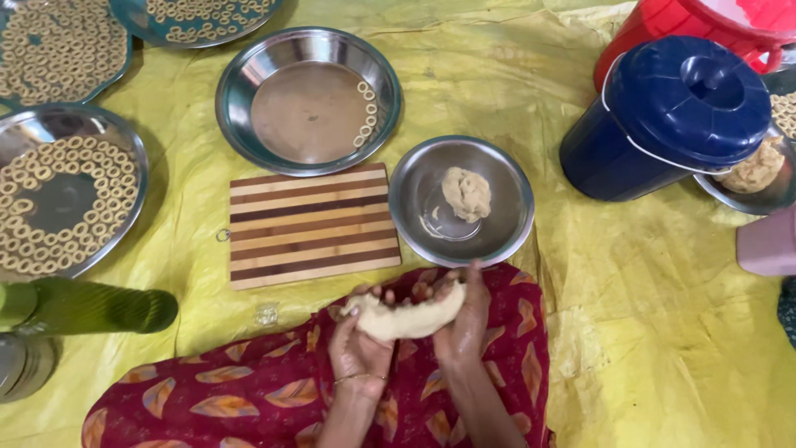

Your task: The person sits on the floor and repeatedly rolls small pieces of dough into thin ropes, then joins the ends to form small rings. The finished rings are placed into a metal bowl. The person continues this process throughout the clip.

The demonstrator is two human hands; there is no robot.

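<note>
No packages, labels, signs or screens show anywhere here.

A striped wooden cutting board (313, 226) lies on the yellow sheet (647, 323) between a steel plate (240, 108) holding few dough rings and a blue lidded bucket (672, 116).

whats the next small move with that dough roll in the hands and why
Probably pinch a small piece off the dough roll and set it on the striped wooden board. Left hand and right hand hold the roll over the lap, the board lies bare just ahead, and the nearest steel plate holds only a few rings.
</note>
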